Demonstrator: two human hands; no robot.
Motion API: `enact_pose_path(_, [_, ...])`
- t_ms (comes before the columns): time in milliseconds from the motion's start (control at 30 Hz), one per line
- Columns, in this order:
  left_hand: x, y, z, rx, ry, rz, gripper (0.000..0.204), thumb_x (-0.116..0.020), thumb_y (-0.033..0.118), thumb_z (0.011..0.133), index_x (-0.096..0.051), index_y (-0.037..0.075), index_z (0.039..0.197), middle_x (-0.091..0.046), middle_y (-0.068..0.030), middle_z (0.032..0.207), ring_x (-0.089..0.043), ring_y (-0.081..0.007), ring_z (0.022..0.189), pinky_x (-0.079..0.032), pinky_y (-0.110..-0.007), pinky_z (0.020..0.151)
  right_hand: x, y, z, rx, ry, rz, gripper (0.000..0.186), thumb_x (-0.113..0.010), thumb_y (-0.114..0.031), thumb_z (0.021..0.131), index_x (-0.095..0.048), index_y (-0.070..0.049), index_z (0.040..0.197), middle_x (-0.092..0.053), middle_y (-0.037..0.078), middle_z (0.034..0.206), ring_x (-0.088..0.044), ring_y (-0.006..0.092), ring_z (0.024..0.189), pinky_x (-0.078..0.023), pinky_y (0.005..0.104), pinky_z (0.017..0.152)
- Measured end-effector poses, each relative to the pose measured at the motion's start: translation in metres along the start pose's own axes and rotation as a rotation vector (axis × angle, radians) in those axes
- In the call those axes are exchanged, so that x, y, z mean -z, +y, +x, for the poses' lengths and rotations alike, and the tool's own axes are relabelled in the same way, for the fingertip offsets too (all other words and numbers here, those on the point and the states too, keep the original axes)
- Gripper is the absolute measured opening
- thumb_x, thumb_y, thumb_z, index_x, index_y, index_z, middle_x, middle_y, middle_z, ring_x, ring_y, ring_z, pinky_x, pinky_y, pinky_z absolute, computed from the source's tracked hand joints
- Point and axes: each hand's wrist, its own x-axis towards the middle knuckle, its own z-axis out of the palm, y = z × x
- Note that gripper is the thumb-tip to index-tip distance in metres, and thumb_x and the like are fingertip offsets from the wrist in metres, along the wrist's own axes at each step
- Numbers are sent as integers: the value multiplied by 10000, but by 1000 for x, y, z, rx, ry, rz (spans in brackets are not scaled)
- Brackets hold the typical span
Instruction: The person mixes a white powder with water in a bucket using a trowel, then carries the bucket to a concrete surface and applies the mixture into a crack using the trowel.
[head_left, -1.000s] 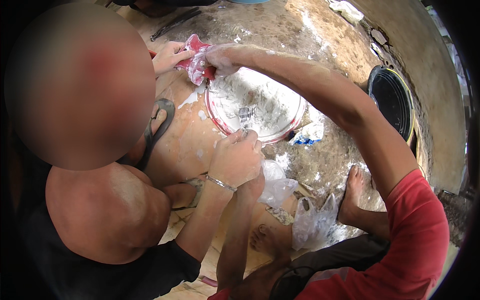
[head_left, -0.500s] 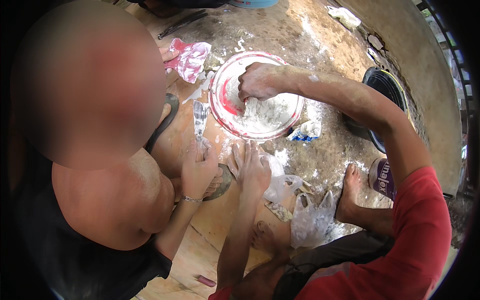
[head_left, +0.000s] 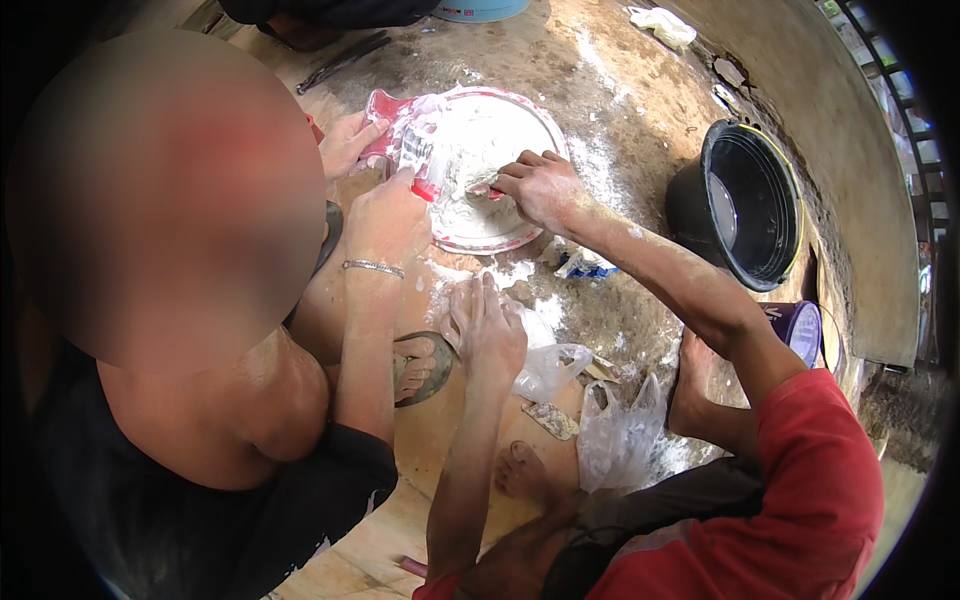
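Note:
A round lid with a red-edged rim [head_left: 484,249] lies on the ground and bears a heap of white putty [head_left: 480,135]. My right hand [head_left: 547,192] is closed over the lid's right part, around a small scraper [head_left: 480,188] with a bit of red showing. The scraper's tip touches the putty. On the floor below the lid my left hand [head_left: 487,325] rests with fingers stretched, holding nothing. At the left, a co-worker's braceleted hand [head_left: 388,222] works a red-handled putty knife [head_left: 424,190] in the putty. The co-worker's other hand [head_left: 348,143] holds a pink scraper [head_left: 383,112] against the lid's edge.
A black bucket [head_left: 690,215] and a purple can [head_left: 800,330] stand at the right. Plastic bags [head_left: 615,430], a flat putty-smeared piece [head_left: 552,420] and a crumpled blue-white wrapper [head_left: 583,265] lie near my feet. The co-worker's sandalled foot [head_left: 415,368] is beside my left hand.
The co-worker's putty knife has moved up from beside the lid into the putty, and the pink scraper now meets the lid's edge. My right hand has drawn back toward the lid's right side.

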Motion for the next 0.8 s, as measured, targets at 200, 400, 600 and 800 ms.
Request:
enact_pose_path(200, [8, -8, 24, -18, 37, 98, 625, -496, 286, 1012, -421, 75, 1596, -358, -82, 1694, -281, -373, 1551, -154, -607, 1258, 23, -3, 28, -38, -105, 51, 326, -671, -148, 822, -767, -190, 1130, -758, -32, 1111, -665, 178, 1094, -538, 376, 887])
enact_pose_path(400, [12, -5, 32, -10, 19, 110, 614, -512, 250, 988, -458, 76, 1574, -388, -84, 1674, -311, -365, 1534, -179, -570, 1264, 9, 10, 41, 40, -267, 26, 288, -671, -161, 871, -778, -208, 1133, -770, -39, 1149, -670, 180, 1125, -545, 378, 937])
enact_pose_path(600, [12, -5, 35, -61, 42, 157, 606, -524, 261, 983, -484, 72, 1558, -426, -68, 1657, -339, -358, 1516, -183, -567, 1261, 18, 31, 80, 3, -133, 16, 288, -659, -140, 857, -792, -188, 1107, -776, 29, 1030, -699, 243, 1088, -571, 436, 899])
enact_pose_path(800, [22, -18, 33, 1, -22, 153, 598, -537, 260, 985, -493, 71, 1551, -459, -64, 1637, -363, -338, 1504, -188, -568, 1257, 28, 29, 79, -76, -249, 296, 267, -646, -139, 910, -801, -176, 1123, -793, 105, 998, -755, 313, 962, -588, 467, 864])
